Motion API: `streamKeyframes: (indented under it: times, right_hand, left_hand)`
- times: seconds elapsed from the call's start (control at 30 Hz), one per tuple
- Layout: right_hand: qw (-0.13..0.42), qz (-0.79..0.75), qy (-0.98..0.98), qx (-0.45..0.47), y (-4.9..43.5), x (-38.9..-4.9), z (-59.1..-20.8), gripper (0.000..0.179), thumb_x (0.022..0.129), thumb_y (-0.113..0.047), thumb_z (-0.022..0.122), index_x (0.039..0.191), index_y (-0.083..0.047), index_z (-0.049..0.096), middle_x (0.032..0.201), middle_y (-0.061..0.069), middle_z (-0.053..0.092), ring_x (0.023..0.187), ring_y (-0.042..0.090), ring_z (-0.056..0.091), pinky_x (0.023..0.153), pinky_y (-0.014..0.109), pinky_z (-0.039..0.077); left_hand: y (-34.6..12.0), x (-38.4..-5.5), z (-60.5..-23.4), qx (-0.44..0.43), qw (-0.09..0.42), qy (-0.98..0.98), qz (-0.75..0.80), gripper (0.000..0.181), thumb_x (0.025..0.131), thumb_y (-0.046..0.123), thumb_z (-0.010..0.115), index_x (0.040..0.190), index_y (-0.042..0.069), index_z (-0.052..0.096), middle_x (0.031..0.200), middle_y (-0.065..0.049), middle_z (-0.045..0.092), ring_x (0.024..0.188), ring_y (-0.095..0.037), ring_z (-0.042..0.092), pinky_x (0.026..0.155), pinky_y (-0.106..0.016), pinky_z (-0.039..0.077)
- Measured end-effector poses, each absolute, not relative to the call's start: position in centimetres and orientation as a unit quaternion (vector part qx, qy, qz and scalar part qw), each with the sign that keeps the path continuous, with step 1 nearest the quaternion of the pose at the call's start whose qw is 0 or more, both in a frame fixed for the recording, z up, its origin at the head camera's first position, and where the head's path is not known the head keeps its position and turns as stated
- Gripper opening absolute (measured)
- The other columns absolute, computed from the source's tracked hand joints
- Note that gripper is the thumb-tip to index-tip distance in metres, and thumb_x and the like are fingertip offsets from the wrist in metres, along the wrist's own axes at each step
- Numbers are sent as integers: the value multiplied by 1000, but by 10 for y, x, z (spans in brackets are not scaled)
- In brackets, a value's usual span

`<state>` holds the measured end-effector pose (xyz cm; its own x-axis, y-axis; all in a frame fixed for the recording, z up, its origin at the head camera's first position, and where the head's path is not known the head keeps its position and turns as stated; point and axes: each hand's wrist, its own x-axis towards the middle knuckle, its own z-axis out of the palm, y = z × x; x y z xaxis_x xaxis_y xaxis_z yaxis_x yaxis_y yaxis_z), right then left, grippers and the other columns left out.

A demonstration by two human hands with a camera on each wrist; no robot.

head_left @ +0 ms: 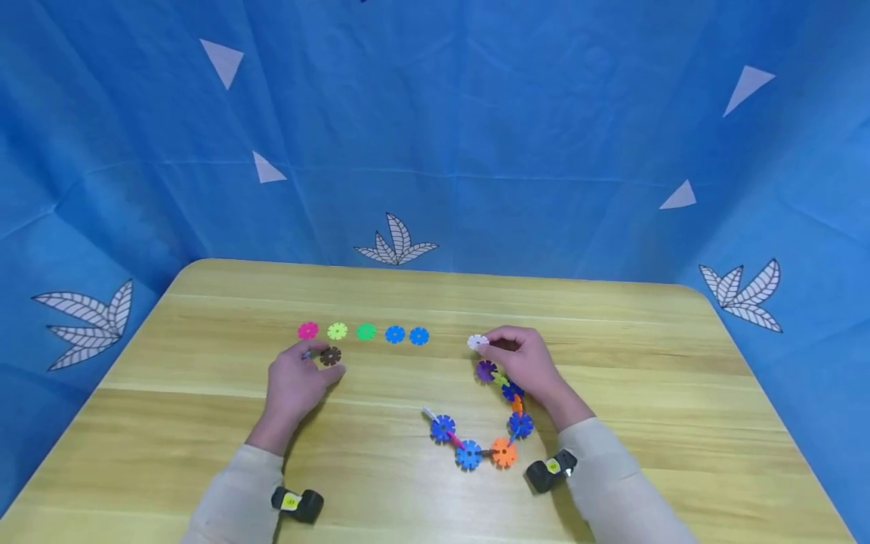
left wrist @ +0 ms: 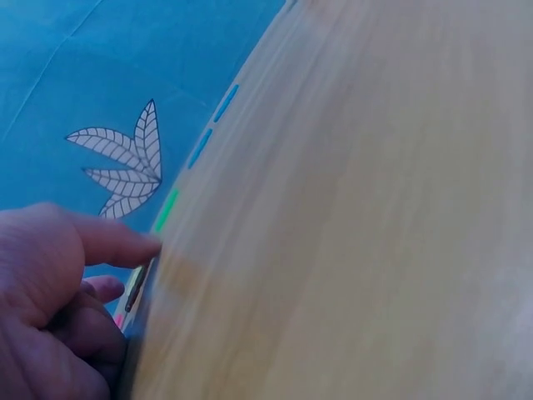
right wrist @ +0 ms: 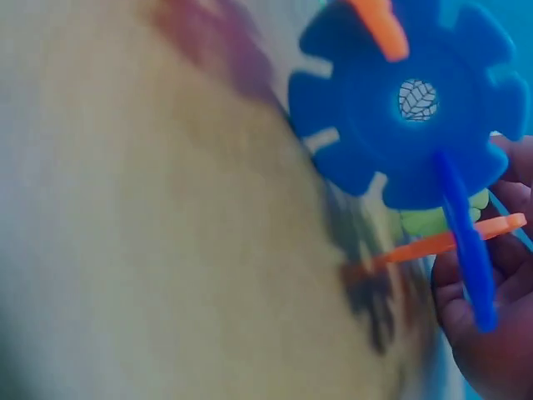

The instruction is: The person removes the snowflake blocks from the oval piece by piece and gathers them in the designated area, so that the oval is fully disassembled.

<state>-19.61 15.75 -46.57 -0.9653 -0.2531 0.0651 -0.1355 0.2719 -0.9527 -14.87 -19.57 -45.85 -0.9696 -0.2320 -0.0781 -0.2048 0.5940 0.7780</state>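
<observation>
In the head view my left hand [head_left: 299, 381] has its thumb and forefinger at the edges of a brown notched building disc [head_left: 331, 356]. From the left wrist the brown disc [left wrist: 136, 287] shows nearly edge-on beside the fingers. My right hand [head_left: 522, 361] pinches a white notched disc [head_left: 478, 342] between thumb and forefinger. Just below it a purple disc [head_left: 485, 370] ends a curved chain of interlocked discs, with an orange disc [head_left: 504, 452] at its bend. A blue chain disc [right wrist: 358, 125] looms large in the right wrist view, partly covering my right hand [right wrist: 500, 333].
Beyond my left hand lies a row of loose discs: pink [head_left: 308, 330], yellow-green [head_left: 337, 331], green [head_left: 366, 332] and two blue ones [head_left: 395, 334]. They rest on a wooden table [head_left: 632, 332]. A blue printed curtain [head_left: 462, 113] hangs behind its far edge.
</observation>
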Motion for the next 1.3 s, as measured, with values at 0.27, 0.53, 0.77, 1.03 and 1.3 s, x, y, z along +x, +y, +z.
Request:
streamKeyframes:
  times: [0.27, 0.53, 0.77, 1.03, 1.3]
  right_hand:
    - [65, -522, 843, -113, 142, -198, -448, 13, 94, -16, 71, 103, -9, 76, 90, 9, 70, 76, 24, 62, 65, 38, 51]
    - [69, -535, 833, -125, 118, -198, -440, 16, 92, -14, 74, 106, -6, 74, 89, 6, 68, 77, 24, 62, 66, 35, 52]
    - [93, -557, 818, -111, 101, -199, -436, 23, 92, -17, 74, 114, -12, 70, 90, 4, 70, 75, 30, 64, 60, 37, 49]
    - [89, -579, 802, -119, 82, -200, -427, 21, 91, -11, 74, 111, -11, 70, 86, 8, 69, 77, 32, 67, 69, 41, 56]
    - [109, -586, 797, -94, 54, -201, -424, 21, 88, -11, 77, 108, -10, 71, 83, 11, 71, 74, 32, 70, 56, 31, 47]
  left_hand:
    - [-197, -150, -460, 117, 20, -892, -435, 47, 79, 16, 82, 121, 3, 66, 55, 1, 43, 49, -13, 39, 43, -27, 32]
    - [-196, -150, -461, 116, 19, -891, -439, 47, 80, 16, 82, 122, 3, 66, 55, 1, 42, 49, -14, 37, 43, -27, 30]
    - [-198, -149, -462, 114, 23, -888, -444, 46, 80, 16, 82, 121, 3, 66, 56, 1, 42, 48, -14, 38, 42, -26, 30]
    - [-198, -148, -462, 110, 33, -887, -448, 45, 80, 15, 82, 120, 3, 66, 56, 1, 42, 48, -13, 37, 42, -26, 30]
    - [-198, -148, -462, 110, 33, -879, -463, 45, 79, 14, 83, 120, 2, 67, 55, 2, 41, 48, -12, 36, 41, -26, 29]
